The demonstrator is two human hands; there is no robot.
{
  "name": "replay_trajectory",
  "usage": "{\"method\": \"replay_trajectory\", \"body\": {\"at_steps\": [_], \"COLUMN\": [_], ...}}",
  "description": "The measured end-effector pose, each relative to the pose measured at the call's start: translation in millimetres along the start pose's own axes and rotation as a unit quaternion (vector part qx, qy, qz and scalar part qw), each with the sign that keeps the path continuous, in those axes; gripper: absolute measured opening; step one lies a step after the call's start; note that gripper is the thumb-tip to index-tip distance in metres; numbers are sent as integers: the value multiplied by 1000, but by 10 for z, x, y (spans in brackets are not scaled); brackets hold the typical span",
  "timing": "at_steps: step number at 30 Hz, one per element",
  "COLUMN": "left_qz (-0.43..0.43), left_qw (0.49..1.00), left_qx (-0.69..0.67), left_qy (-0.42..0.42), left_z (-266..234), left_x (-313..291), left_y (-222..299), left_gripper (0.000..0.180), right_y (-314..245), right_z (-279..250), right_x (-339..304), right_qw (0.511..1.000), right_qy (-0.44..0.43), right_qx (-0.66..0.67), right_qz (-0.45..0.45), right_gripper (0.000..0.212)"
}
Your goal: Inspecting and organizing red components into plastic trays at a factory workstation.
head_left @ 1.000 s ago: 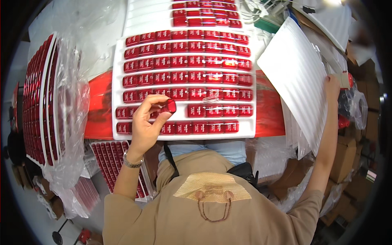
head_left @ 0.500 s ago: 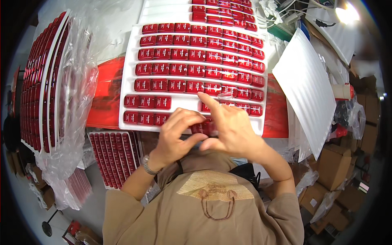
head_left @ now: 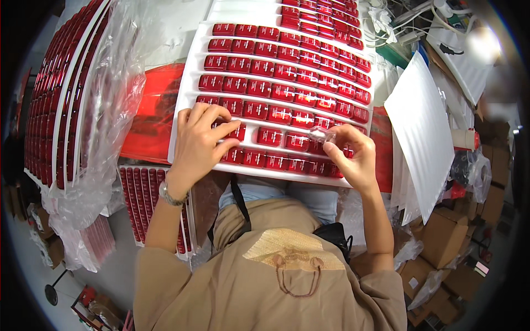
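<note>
A white ridged tray (head_left: 186, 83) holds rows of small glossy red cases (head_left: 259, 88) with pale print. Over its front left part is my left hand (head_left: 200, 140), thumb and forefinger closed about the left end of a red case (head_left: 239, 131) in the second row from the front. That hand hides the row's end. Just right of this case is a narrow white gap, followed by another red case (head_left: 269, 136). At the front right, my right hand (head_left: 353, 154) pinches a small clear plastic piece (head_left: 319, 134) above the same row, covering some cases there.
Stacked trays of red cases (head_left: 58, 94) stand at the left, partly wrapped in clear plastic (head_left: 113, 99). Below them is another filled tray (head_left: 144, 204). White ridged panels (head_left: 425, 138) lean at the right, near cardboard boxes (head_left: 444, 231). Cables (head_left: 406, 25) lie at the back right.
My hands were close together at the tray's front edge; they have moved apart, left and right. The gap in the second row is narrower. The whole view has shifted slightly.
</note>
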State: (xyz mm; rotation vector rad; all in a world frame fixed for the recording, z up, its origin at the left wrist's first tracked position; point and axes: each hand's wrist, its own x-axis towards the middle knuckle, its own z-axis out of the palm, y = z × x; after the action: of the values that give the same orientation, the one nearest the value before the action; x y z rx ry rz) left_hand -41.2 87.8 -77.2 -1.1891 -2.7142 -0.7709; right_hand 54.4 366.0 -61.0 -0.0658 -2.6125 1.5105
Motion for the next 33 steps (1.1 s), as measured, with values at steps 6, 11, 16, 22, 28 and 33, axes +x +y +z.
{"method": "replay_trajectory", "body": {"at_steps": [6,11,16,22,28,33], "left_qz": [-9,-23,-53,28,14,58], "left_qw": [976,956,987,996,984,997], "left_qx": [-217,-291,-146,-89,-175,-26], "left_qy": [29,37,48,-5,6,37], "left_z": [67,49,-51,102,157,309], "left_x": [19,-7,-122,121,48,73], "left_y": [146,262,31,159,136,272], "left_gripper": [34,32,30,28,26,30], "right_y": [-229,-333,-427,118,246,-334], "right_z": [308,429,-272,-1388,-1388,-1872], "right_x": [91,132,-116,-831,-857,-1050], "right_qw": [955,970,944,825,807,703], "right_qy": [-147,-99,68,196,153,169], "right_qx": [214,-190,-252,-530,-562,-653], "right_qz": [143,-117,-204,-19,-96,-225], "right_gripper": [9,26,38,40,37,39]}}
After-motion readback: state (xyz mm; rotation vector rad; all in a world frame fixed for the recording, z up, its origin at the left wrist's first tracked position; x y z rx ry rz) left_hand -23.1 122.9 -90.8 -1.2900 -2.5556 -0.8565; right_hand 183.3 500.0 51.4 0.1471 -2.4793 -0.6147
